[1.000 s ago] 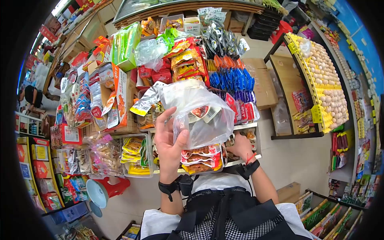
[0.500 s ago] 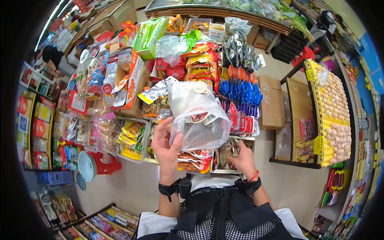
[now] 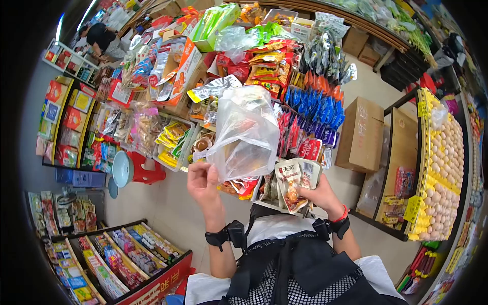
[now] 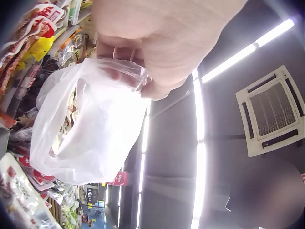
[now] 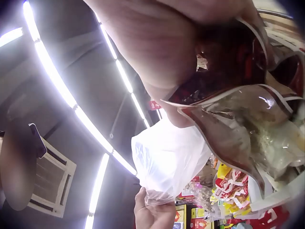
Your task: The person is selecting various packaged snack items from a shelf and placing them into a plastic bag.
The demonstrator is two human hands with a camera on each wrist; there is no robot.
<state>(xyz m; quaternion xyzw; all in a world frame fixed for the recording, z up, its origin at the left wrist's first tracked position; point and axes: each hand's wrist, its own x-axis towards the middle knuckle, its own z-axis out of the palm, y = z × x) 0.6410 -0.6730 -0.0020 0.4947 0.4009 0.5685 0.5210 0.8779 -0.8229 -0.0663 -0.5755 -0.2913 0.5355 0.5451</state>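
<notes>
My left hand [image 3: 204, 184] pinches the rim of a translucent plastic bag [image 3: 246, 132] between thumb and fingers. In the left wrist view the bag [image 4: 90, 129] hangs open, with some packets showing inside. My right hand [image 3: 325, 197] grips beige snack packets [image 3: 291, 184], thumb across their front, just right of the bag's mouth. From the right wrist, clear-backed packets [image 5: 257, 133] with dark and pale food inside are seen close up. Below them is a light-coloured bin [image 3: 268, 202] with more packets.
Red and yellow snack packs [image 3: 239, 188] lie under the bag. A tub of yellow packets [image 3: 174, 140] stands to the left, and blue packets [image 3: 317, 109] in rows to the right. A cardboard box [image 3: 360, 134] and an egg rack [image 3: 442, 168] are farther right.
My right hand has come up out of the bin with the beige packets. The bag now hangs more upright, its rim still in my left hand. The head view has shifted.
</notes>
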